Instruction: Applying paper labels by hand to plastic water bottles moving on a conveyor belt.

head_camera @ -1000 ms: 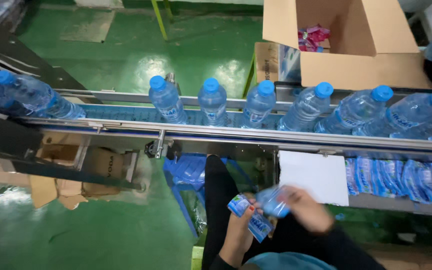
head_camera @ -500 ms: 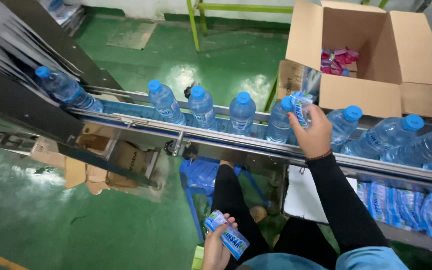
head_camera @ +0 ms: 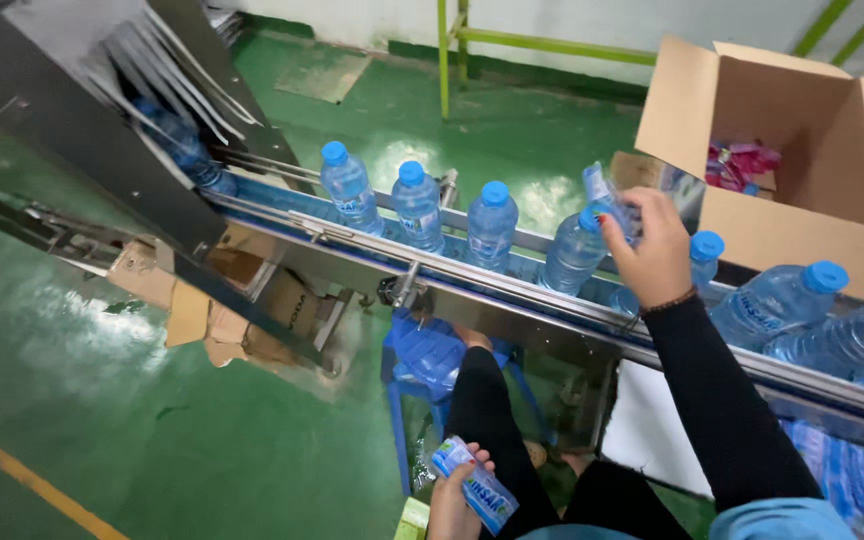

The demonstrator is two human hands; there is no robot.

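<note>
My right hand (head_camera: 652, 245) reaches over the conveyor (head_camera: 512, 300) and holds a thin blue plastic label sleeve (head_camera: 602, 195) at the cap of a clear water bottle (head_camera: 574, 252). Low in the view, by my knee, my left hand (head_camera: 452, 495) grips a small stack of the same blue label sleeves (head_camera: 477, 488). More blue-capped bottles stand in a row on the belt: one (head_camera: 349, 188) at the left, then two more (head_camera: 419, 205) (head_camera: 492, 222), and others to the right (head_camera: 782, 300).
An open cardboard box (head_camera: 752, 130) with pink and red packets stands behind the conveyor at the right. A dark metal tunnel (head_camera: 122, 110) covers the belt at the left. Flattened cardboard (head_camera: 242, 300) and a blue stool (head_camera: 432, 355) sit under the line on the green floor.
My right hand left the stack in my lap and reached up to a bottle's cap with one sleeve. The bottles moved along the belt. My left hand stayed low with the stack.
</note>
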